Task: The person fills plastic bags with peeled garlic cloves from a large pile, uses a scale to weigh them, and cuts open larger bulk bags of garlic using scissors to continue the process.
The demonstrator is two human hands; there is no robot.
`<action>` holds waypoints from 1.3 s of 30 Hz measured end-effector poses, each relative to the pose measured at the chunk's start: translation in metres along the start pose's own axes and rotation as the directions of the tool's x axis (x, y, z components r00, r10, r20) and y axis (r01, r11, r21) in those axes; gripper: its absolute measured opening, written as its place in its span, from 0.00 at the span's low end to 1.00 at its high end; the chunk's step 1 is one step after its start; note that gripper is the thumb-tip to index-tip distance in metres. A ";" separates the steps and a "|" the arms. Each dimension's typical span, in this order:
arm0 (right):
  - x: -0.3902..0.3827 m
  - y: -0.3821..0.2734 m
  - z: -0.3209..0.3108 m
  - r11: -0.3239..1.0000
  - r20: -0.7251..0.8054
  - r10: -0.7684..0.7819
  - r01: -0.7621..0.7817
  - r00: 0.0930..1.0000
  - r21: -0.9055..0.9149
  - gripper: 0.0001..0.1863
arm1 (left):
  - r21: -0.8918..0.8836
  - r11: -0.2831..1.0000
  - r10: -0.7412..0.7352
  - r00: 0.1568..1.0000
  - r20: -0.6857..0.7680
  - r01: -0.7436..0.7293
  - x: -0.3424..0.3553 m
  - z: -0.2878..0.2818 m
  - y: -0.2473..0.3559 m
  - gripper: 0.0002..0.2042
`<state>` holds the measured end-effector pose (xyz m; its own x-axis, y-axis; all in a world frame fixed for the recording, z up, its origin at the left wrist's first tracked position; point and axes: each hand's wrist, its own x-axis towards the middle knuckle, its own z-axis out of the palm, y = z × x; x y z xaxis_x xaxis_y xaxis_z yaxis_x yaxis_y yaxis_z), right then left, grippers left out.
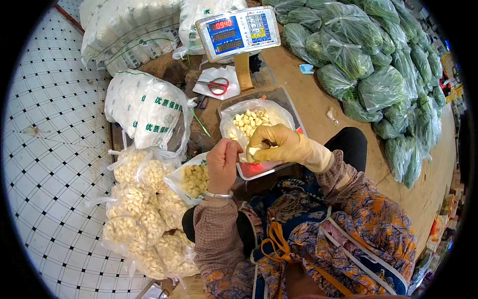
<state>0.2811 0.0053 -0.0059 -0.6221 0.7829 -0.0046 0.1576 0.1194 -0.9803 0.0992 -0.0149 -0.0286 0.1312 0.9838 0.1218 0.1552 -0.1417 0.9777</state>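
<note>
A digital scale with a display head (238, 33) bears a tray (288, 103) and an open plastic bag of peeled garlic cloves (246, 119). My bare left hand (223, 162) is closed at the bag's lower left, fingertips pinching what looks like its edge. My right hand (289, 149), in a cream glove, is curled over the bag's lower part around pale pieces, apparently garlic cloves, beside my left fingers. Another open bag of garlic (194, 180) lies just left of my left wrist.
Tied garlic bags (132, 199) are piled at the lower left, white packs (142, 107) behind them. Bagged greens (378, 87) are heaped at the right. Scissors (219, 86) lie on white paper left of the scale. Tiled surface (50, 174) is at the far left.
</note>
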 end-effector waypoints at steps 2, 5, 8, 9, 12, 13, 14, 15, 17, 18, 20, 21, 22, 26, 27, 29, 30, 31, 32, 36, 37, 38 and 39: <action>-0.003 -0.003 -0.003 0.997 -0.048 -0.004 0.008 0.999 0.079 0.08 | 0.043 0.999 0.029 0.988 -0.154 -0.023 0.007 -0.007 -0.014 0.08; 0.019 0.024 -0.010 0.973 -0.189 0.168 -0.193 0.967 -0.123 0.08 | 0.070 0.998 0.022 0.940 -0.339 0.002 0.019 -0.053 -0.044 0.06; 0.021 0.097 -0.022 0.850 -0.264 0.254 -0.345 0.930 -0.397 0.09 | 0.122 0.985 -0.072 0.931 -0.358 0.123 0.026 -0.053 -0.065 0.16; 0.017 0.105 -0.023 0.849 -0.249 0.253 -0.338 0.935 -0.407 0.09 | 0.190 0.957 -0.144 0.930 -0.337 0.218 0.023 -0.055 -0.070 0.22; 0.018 0.103 -0.009 0.880 -0.377 -0.109 -0.087 0.920 -0.466 0.11 | 0.534 0.834 0.149 0.878 -0.455 0.135 0.011 -0.081 -0.091 0.29; 0.023 0.080 -0.001 0.940 -0.476 -0.165 -0.009 0.864 -0.342 0.13 | 0.369 0.919 0.113 0.807 -0.580 0.137 0.006 -0.088 -0.079 0.20; 0.027 0.051 0.007 0.944 -0.458 -0.156 -0.006 0.875 -0.331 0.13 | 0.371 0.915 0.101 0.798 -0.594 0.160 -0.003 -0.098 -0.074 0.20; 0.030 0.020 0.014 0.948 -0.432 -0.212 0.076 0.877 -0.310 0.12 | 0.348 0.930 0.143 0.760 -0.634 0.116 -0.008 -0.109 -0.073 0.15; 0.043 -0.007 0.041 0.930 -0.268 -0.303 0.223 0.914 -0.291 0.11 | 0.239 0.965 0.103 0.685 -0.722 0.107 -0.013 -0.116 -0.059 0.09; 0.056 -0.012 0.062 0.914 -0.104 -0.339 0.301 0.935 -0.273 0.12 | 0.244 0.963 0.105 0.677 -0.728 0.112 -0.018 -0.123 -0.060 0.09; 0.082 0.000 0.112 0.912 0.257 -0.099 0.191 0.961 -0.364 0.15 | 0.201 0.967 0.055 0.641 -0.765 0.157 -0.027 -0.138 -0.062 0.09; 0.103 0.018 0.139 0.821 0.384 0.049 0.182 0.922 -0.541 0.16 | 0.198 0.969 0.057 0.642 -0.765 0.150 -0.027 -0.138 -0.062 0.09; 0.121 0.045 0.164 0.697 0.470 0.215 0.202 0.856 -0.688 0.17 | 0.200 0.975 0.096 0.612 -0.785 0.102 -0.027 -0.138 -0.062 0.09; 0.133 0.132 0.227 0.404 0.263 -0.054 0.262 0.963 -0.876 0.18 | 0.205 0.973 0.099 0.612 -0.784 0.106 -0.036 -0.145 -0.061 0.09; 0.134 0.144 0.232 0.205 0.332 -0.025 0.330 0.943 -0.921 0.17 | 0.185 0.978 0.084 0.628 -0.774 0.097 -0.032 -0.140 -0.063 0.09; 0.138 0.149 0.240 -0.198 0.486 0.065 0.488 0.872 -0.850 0.17 | 0.206 0.978 0.151 0.656 -0.739 0.007 -0.030 -0.143 -0.063 0.09; 0.141 0.148 0.244 -0.199 0.496 0.064 0.498 0.866 -0.844 0.17 | 0.207 0.978 0.150 0.648 -0.747 0.012 -0.034 -0.145 -0.055 0.09; 0.144 0.147 0.247 0.093 0.397 0.065 0.390 0.916 -0.916 0.17 | 0.013 1.000 0.010 0.664 -0.748 0.000 -0.039 -0.147 -0.045 0.13; 0.145 0.154 0.247 0.371 0.287 0.107 0.230 0.952 -0.900 0.17 | -0.188 0.982 -0.129 0.687 -0.715 -0.011 -0.039 -0.148 -0.037 0.17; 0.122 0.163 0.240 0.906 -0.073 -0.069 0.032 0.995 -0.422 0.13 | -0.861 0.462 -0.278 0.887 -0.370 -0.214 -0.040 -0.172 -0.024 0.30; 0.128 0.137 0.238 0.750 0.131 -0.033 0.111 0.991 -0.652 0.13 | -0.775 0.613 -0.291 0.869 -0.401 -0.153 -0.039 -0.183 -0.037 0.31; 0.135 0.124 0.233 0.533 0.295 0.051 0.224 0.954 -0.816 0.13 | -0.670 0.739 -0.295 0.859 -0.419 -0.073 -0.035 -0.189 -0.050 0.32; 0.137 0.118 0.228 0.632 0.213 0.155 0.069 0.965 -0.772 0.12 | -0.692 0.720 -0.309 0.870 -0.383 -0.049 -0.034 -0.192 -0.054 0.32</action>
<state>0.0399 -0.0123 -0.1670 -0.7389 0.6439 -0.1986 0.6490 0.6007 -0.4668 -0.1018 -0.0201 -0.0530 -0.3091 0.9420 -0.1309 -0.5723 -0.0743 0.8167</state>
